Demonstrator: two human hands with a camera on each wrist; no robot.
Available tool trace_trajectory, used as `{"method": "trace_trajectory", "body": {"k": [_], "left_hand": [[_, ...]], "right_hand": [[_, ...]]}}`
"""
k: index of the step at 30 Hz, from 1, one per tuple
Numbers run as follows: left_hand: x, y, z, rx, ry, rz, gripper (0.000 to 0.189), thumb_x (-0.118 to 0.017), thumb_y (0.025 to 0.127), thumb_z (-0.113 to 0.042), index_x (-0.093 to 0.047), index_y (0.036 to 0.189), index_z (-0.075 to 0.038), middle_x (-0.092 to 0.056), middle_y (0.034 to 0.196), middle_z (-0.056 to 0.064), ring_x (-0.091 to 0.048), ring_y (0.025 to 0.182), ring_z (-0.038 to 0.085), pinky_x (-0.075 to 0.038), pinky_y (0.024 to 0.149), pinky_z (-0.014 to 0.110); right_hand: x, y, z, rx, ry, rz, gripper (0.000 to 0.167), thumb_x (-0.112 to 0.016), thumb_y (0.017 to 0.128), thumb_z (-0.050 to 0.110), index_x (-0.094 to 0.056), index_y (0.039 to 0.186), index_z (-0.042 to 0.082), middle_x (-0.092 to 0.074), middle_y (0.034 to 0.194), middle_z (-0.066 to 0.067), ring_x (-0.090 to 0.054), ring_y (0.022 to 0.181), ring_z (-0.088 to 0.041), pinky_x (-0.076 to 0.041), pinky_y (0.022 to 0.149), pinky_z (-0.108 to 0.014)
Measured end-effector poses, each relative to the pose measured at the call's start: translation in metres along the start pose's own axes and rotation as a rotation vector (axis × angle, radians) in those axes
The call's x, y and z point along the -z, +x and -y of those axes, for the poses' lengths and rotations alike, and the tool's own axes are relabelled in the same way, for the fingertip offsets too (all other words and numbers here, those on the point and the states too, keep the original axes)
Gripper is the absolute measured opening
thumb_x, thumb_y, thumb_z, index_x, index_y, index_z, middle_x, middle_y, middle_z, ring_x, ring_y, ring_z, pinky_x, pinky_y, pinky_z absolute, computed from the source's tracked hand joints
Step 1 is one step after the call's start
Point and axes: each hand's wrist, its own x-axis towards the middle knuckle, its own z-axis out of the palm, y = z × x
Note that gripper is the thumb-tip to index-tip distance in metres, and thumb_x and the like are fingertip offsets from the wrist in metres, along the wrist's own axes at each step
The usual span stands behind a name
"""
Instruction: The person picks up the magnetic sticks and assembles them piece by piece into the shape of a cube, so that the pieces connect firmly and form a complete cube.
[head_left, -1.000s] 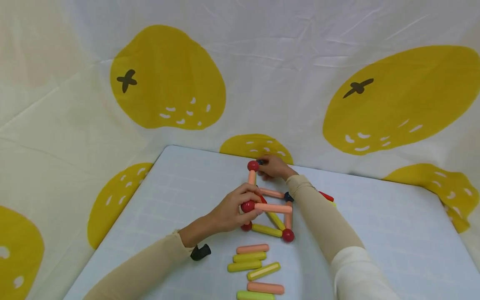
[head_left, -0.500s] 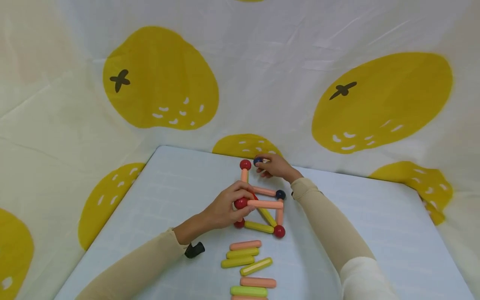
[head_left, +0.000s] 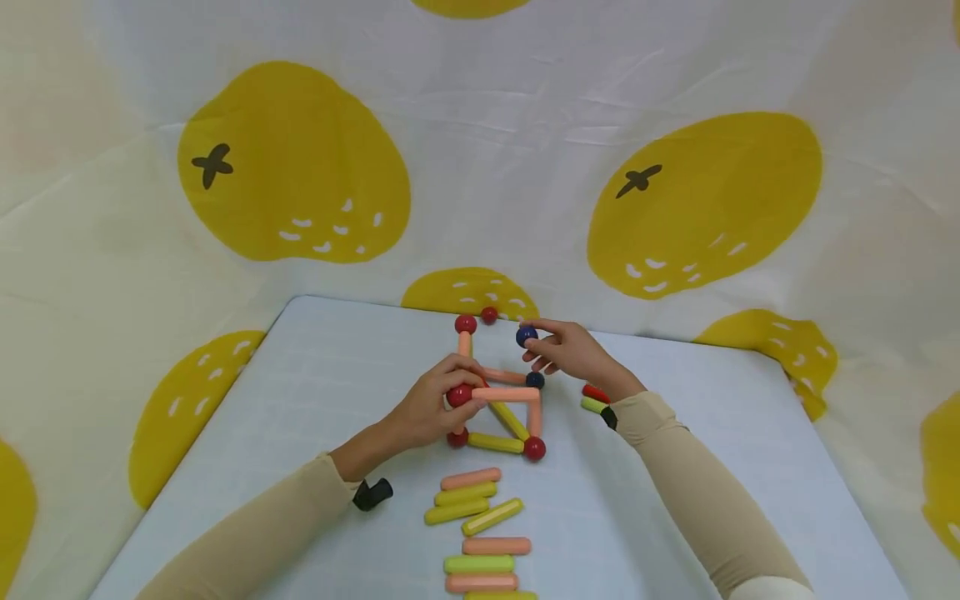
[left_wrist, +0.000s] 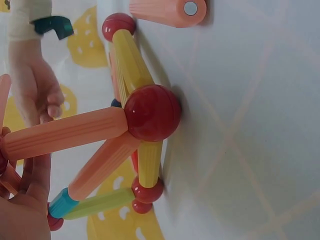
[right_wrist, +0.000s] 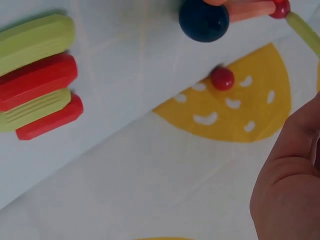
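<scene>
A frame of magnetic sticks and balls stands near the middle of the table, with a yellow stick point(head_left: 497, 443) and red balls point(head_left: 535, 448) at its base. Near its top, my left hand point(head_left: 431, 404) holds a red ball point(head_left: 459, 396), from which a salmon stick point(head_left: 506, 394) reaches right. My right hand point(head_left: 573, 350) pinches a dark blue ball point(head_left: 527, 337) in the air, apart from the frame. Another dark blue ball point(right_wrist: 204, 21) joins sticks at the frame's far right corner. In the right wrist view, the pinched ball is mostly out of sight.
Several loose salmon, yellow and lime sticks point(head_left: 497, 546) lie in front of the frame. Red and lime sticks point(right_wrist: 40, 82) lie to its right, partly behind my right wrist in the head view. A loose red ball point(head_left: 489, 315) rests at the table's far edge, by the patterned cloth.
My right hand has drawn the blue ball away from the frame's far red ball, toward the right and nearer. The loose red ball now shows. My left hand keeps its hold; the head view has shifted.
</scene>
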Motion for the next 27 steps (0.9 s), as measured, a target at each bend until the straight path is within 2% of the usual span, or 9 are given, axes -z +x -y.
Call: {"method": "trace_trajectory", "body": {"k": [2, 7, 12, 19, 21, 25, 27], "left_hand": [[0.000, -0.001, 0.000, 0.004, 0.009, -0.010, 0.012, -0.074, 0.095, -0.020, -0.072, 0.106, -0.015, -0.058, 0.130, 0.012, -0.055, 0.119, 0.020, -0.057, 0.090, 0.024], [-0.001, -0.002, 0.000, -0.034, 0.051, -0.021, 0.012, -0.073, 0.095, -0.017, -0.072, 0.106, -0.015, -0.059, 0.127, 0.012, -0.056, 0.118, 0.019, -0.056, 0.094, 0.028], [-0.002, 0.000, -0.004, -0.061, 0.063, -0.014, 0.016, -0.073, 0.096, -0.018, -0.074, 0.111, -0.013, -0.059, 0.126, 0.012, -0.055, 0.115, 0.018, -0.054, 0.086, 0.026], [0.000, 0.001, -0.003, -0.072, 0.074, -0.013, 0.020, -0.072, 0.097, -0.020, -0.075, 0.116, -0.016, -0.057, 0.124, -0.001, -0.054, 0.114, 0.018, -0.054, 0.082, 0.025], [0.000, 0.002, -0.002, -0.072, 0.069, -0.008, 0.020, -0.072, 0.097, -0.019, -0.074, 0.116, -0.015, -0.057, 0.124, -0.001, -0.054, 0.114, 0.018, -0.054, 0.082, 0.025], [-0.001, 0.002, -0.002, -0.072, 0.048, 0.002, 0.018, -0.072, 0.096, -0.016, -0.074, 0.113, -0.012, -0.058, 0.126, 0.007, -0.054, 0.115, 0.020, -0.053, 0.080, 0.024], [-0.002, 0.002, -0.003, -0.064, 0.046, 0.012, 0.017, -0.071, 0.097, -0.021, -0.074, 0.112, -0.014, -0.058, 0.128, 0.009, -0.053, 0.119, 0.022, -0.054, 0.081, 0.024]], "right_hand": [[0.000, -0.016, 0.000, 0.013, -0.009, 0.001, 0.052, -0.060, 0.104, 0.031, -0.047, 0.152, 0.018, -0.073, 0.115, -0.023, -0.074, 0.099, -0.033, -0.061, 0.080, -0.033], [-0.001, -0.052, -0.003, 0.031, -0.020, -0.028, 0.049, -0.062, 0.103, 0.027, -0.050, 0.150, 0.015, -0.077, 0.104, -0.014, -0.074, 0.089, -0.022, -0.062, 0.079, -0.035], [-0.005, -0.084, -0.006, 0.028, 0.005, -0.040, 0.049, -0.063, 0.102, 0.026, -0.051, 0.148, 0.014, -0.077, 0.098, -0.007, -0.074, 0.089, -0.022, -0.061, 0.079, -0.033], [-0.017, -0.106, -0.012, 0.068, 0.050, -0.035, 0.049, -0.063, 0.102, 0.026, -0.052, 0.147, 0.010, -0.076, 0.099, -0.013, -0.074, 0.090, -0.027, -0.060, 0.077, -0.031], [-0.020, -0.109, -0.012, 0.073, 0.057, -0.035, 0.048, -0.064, 0.102, 0.026, -0.053, 0.146, 0.011, -0.077, 0.097, -0.011, -0.074, 0.089, -0.026, -0.060, 0.075, -0.031], [-0.024, -0.112, -0.010, 0.073, 0.074, -0.023, 0.045, -0.065, 0.101, 0.026, -0.056, 0.143, 0.013, -0.077, 0.095, -0.008, -0.074, 0.089, -0.029, -0.061, 0.074, -0.033], [-0.025, -0.113, -0.010, 0.065, 0.076, -0.027, 0.045, -0.065, 0.101, 0.027, -0.056, 0.143, 0.015, -0.076, 0.094, -0.007, -0.074, 0.089, -0.028, -0.061, 0.074, -0.033]]}}
